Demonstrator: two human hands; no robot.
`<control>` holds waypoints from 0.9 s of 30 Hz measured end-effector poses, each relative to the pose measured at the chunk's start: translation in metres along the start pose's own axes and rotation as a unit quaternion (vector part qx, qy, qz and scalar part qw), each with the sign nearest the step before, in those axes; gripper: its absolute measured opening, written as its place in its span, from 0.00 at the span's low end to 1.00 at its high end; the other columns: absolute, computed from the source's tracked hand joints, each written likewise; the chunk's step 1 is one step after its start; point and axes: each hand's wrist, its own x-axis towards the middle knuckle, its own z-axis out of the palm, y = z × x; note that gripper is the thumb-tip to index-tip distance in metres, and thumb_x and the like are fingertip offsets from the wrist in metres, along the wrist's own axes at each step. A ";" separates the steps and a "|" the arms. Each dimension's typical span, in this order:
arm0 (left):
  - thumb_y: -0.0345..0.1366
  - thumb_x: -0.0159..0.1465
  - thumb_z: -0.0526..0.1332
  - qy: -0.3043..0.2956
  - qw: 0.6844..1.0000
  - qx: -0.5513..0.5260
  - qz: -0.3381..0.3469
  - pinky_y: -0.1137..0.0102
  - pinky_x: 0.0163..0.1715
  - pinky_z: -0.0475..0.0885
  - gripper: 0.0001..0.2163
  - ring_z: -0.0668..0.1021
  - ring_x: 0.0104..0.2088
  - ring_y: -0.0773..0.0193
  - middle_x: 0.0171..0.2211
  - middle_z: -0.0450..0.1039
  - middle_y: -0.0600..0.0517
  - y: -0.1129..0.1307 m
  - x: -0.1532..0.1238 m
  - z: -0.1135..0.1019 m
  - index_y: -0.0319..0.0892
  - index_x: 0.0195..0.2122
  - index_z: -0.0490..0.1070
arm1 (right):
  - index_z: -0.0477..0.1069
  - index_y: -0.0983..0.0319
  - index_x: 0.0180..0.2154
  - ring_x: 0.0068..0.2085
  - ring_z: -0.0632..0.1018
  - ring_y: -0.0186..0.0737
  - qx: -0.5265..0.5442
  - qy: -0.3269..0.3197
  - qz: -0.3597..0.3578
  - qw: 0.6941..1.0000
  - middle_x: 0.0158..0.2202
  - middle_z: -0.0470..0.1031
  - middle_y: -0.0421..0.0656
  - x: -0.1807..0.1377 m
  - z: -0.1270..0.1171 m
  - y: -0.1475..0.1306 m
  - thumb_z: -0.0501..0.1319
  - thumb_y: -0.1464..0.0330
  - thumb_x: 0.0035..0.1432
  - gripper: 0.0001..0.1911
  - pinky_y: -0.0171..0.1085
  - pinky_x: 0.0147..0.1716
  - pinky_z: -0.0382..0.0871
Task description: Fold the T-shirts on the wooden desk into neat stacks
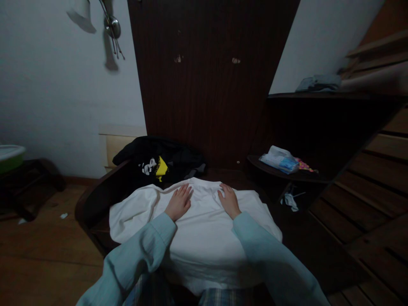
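Observation:
A white shirt (207,238) lies spread over a dark wooden surface in front of me, its neckline at the far side and its lower edge hanging towards my knees. My left hand (179,201) rests flat on the cloth just left of the neckline, fingers stretched out. On the other side of the neckline, my right hand (228,199) lies flat too, with its fingers extended. Both palms face down and neither hand grips the fabric. The shirt's left part is bunched in loose folds.
Behind the shirt lies a black garment (165,159) with a yellow and white print. To the right, a corner shelf (251,161) carries a plastic packet (280,159). A wall lamp (112,26) hangs upper left. A dark stool (38,174) with a green basin (11,159) stands far left.

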 end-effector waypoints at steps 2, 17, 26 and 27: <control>0.36 0.60 0.48 -0.044 0.999 0.004 -0.019 0.59 0.54 0.55 0.24 0.53 0.60 0.54 0.60 0.49 0.41 0.000 0.000 0.001 0.37 0.58 0.50 | 0.65 0.66 0.47 0.51 0.66 0.43 -0.029 -0.033 0.002 0.999 0.49 0.67 0.50 -0.002 0.002 0.000 0.48 0.67 0.56 0.18 0.42 0.50 0.58; 0.41 0.62 0.49 -0.125 0.978 0.066 -0.155 0.60 0.36 0.67 0.18 0.73 0.40 0.48 0.39 0.70 0.35 0.021 0.036 -0.034 0.32 0.42 0.68 | 0.48 0.61 0.59 0.61 0.49 0.51 -0.152 -0.225 0.162 0.949 0.62 0.45 0.51 -0.030 -0.038 -0.002 0.46 0.51 0.56 0.34 0.52 0.55 0.43; 0.31 0.62 0.48 -0.040 0.995 0.058 -0.068 0.60 0.46 0.63 0.13 0.68 0.48 0.53 0.45 0.66 0.38 0.015 0.040 -0.009 0.33 0.44 0.65 | 0.58 0.65 0.55 0.58 0.56 0.44 -0.129 -0.127 0.044 0.982 0.57 0.57 0.50 -0.030 -0.046 0.016 0.46 0.61 0.59 0.25 0.45 0.56 0.47; 0.31 0.62 0.47 -0.025 0.999 0.033 -0.023 0.61 0.48 0.62 0.13 0.67 0.49 0.56 0.47 0.66 0.41 0.011 0.040 -0.005 0.36 0.46 0.65 | 0.61 0.65 0.52 0.57 0.59 0.43 -0.123 -0.111 0.027 0.986 0.55 0.61 0.50 -0.024 -0.048 0.020 0.47 0.64 0.59 0.22 0.44 0.56 0.48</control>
